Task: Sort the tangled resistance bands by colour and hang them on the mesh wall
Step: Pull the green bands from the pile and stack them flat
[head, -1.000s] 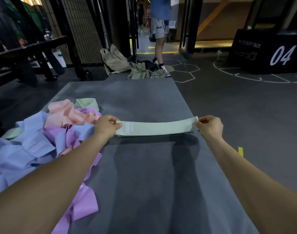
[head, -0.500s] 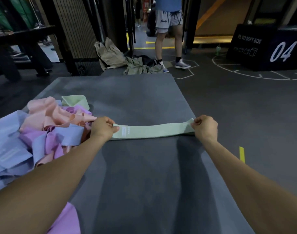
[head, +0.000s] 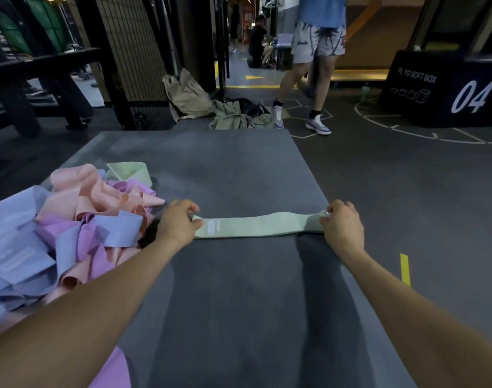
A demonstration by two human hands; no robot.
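Green band (head: 256, 226) — light, soft, stretchy — lies flat on the bench (head: 239, 163), left hand (head: 177, 222) pinching its 9 o'clock end, right hand (head: 341, 224) its 3 o'clock end — the best holds.

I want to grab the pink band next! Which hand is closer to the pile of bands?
Left. The left hand grips the green band right beside the pile of bands; the right hand holds the band's far end, across the mat.
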